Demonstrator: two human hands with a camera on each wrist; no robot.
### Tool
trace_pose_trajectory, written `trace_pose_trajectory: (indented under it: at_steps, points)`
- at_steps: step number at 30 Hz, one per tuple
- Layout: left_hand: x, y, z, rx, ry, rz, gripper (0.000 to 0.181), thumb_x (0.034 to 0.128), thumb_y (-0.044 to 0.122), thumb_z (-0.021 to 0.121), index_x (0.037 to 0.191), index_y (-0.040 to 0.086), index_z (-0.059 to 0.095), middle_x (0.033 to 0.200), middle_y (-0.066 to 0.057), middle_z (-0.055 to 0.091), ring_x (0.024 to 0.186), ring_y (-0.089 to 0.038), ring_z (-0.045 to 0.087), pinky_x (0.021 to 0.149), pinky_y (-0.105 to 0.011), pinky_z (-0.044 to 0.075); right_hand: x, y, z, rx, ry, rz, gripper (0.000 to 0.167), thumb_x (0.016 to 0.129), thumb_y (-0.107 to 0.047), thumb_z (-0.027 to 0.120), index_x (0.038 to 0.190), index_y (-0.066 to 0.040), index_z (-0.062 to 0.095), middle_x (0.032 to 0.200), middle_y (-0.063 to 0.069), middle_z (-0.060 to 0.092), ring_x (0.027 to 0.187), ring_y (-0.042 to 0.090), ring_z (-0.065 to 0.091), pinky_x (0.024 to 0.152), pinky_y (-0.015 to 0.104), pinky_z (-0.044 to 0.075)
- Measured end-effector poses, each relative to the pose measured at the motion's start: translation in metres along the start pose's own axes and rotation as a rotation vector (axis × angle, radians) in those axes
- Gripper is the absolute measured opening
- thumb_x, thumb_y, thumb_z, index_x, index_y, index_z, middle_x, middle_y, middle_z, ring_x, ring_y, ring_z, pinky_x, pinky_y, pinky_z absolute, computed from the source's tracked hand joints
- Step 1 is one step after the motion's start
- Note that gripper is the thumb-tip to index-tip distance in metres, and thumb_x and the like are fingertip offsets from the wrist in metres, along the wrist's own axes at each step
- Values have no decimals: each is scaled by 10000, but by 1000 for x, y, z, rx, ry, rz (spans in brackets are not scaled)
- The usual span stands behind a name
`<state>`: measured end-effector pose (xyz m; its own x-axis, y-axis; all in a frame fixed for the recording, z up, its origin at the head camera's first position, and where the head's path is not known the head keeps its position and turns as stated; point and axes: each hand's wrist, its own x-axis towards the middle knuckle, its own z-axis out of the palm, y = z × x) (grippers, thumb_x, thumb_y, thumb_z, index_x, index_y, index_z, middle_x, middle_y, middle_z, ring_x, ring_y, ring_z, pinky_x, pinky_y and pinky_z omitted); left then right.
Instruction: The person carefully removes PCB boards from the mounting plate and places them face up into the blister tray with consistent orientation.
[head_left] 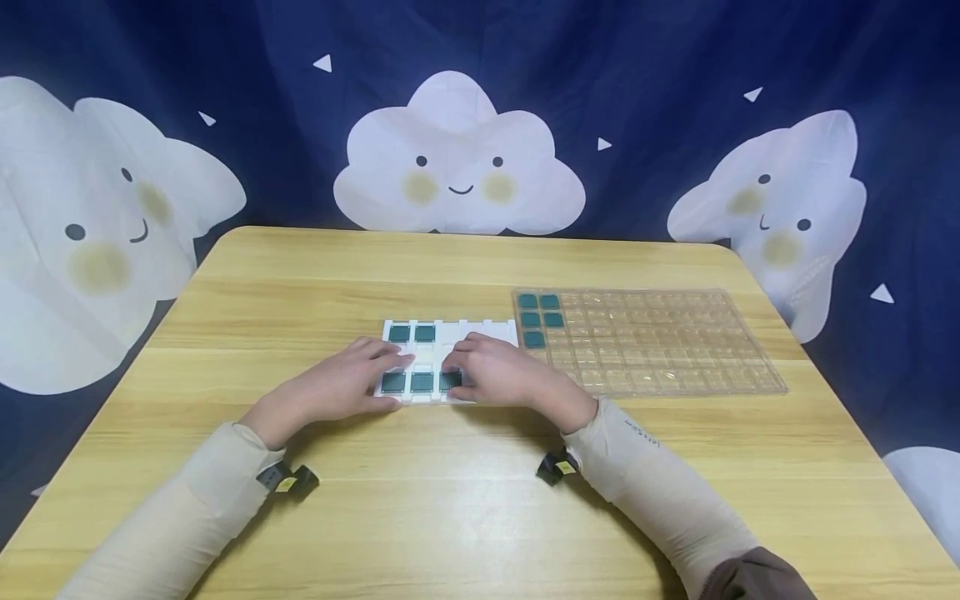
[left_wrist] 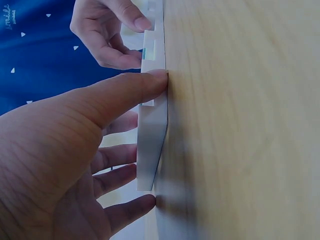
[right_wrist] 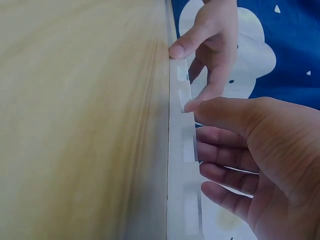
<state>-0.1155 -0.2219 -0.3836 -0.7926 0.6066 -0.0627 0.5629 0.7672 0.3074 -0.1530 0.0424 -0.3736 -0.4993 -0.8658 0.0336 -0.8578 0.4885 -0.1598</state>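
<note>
A white slotted tray (head_left: 450,332) lies on the table, with green square pieces in its left part: two in the back row, three in the front row. My left hand (head_left: 337,385) grips the tray's left end; in the left wrist view its thumb presses the tray's front side (left_wrist: 152,130) and the fingers lie beyond. My right hand (head_left: 504,373) has thumb and fingers bent around the third front-row green piece (head_left: 450,381), which they partly cover. In the right wrist view the right thumb (right_wrist: 225,112) touches the tray's upper edge, the other fingertips behind it.
A clear plastic tray (head_left: 652,342) with many small compartments lies right of the white tray, with several green pieces (head_left: 529,319) at its left end. The wooden table (head_left: 420,517) reaches back to a dark blue curtain (head_left: 637,50) with white clouds.
</note>
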Motion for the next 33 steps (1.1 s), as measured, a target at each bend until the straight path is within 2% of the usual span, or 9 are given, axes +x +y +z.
trace_pose_trajectory:
  at_steps: [17, 25, 33]
  points:
    - [0, -1, 2, 10, 2, 11, 690, 888, 441, 693, 1446, 92, 485, 1428, -175, 459, 1328, -364, 384, 1101, -520, 341, -2, -2, -2, 11, -10, 27, 362, 907, -352, 687, 1167, -101, 681, 1096, -6, 662, 1053, 163, 573, 1001, 297, 439]
    - [0, -1, 1, 10, 2, 9, 684, 890, 439, 693, 1444, 93, 488, 1424, -173, 462, 1326, -360, 384, 1095, -517, 352, -4, 1, -7, 34, 33, 49, 329, 913, -316, 681, 1169, -110, 683, 1103, -3, 658, 1032, 154, 575, 951, 297, 472]
    - [0, -1, 2, 13, 5, 10, 683, 889, 444, 692, 1441, 95, 492, 1425, -172, 463, 1326, -355, 385, 1096, -514, 352, -7, 6, -12, 74, 41, 49, 328, 912, -287, 675, 1183, -103, 671, 1140, 5, 639, 1088, 167, 561, 1016, 309, 439]
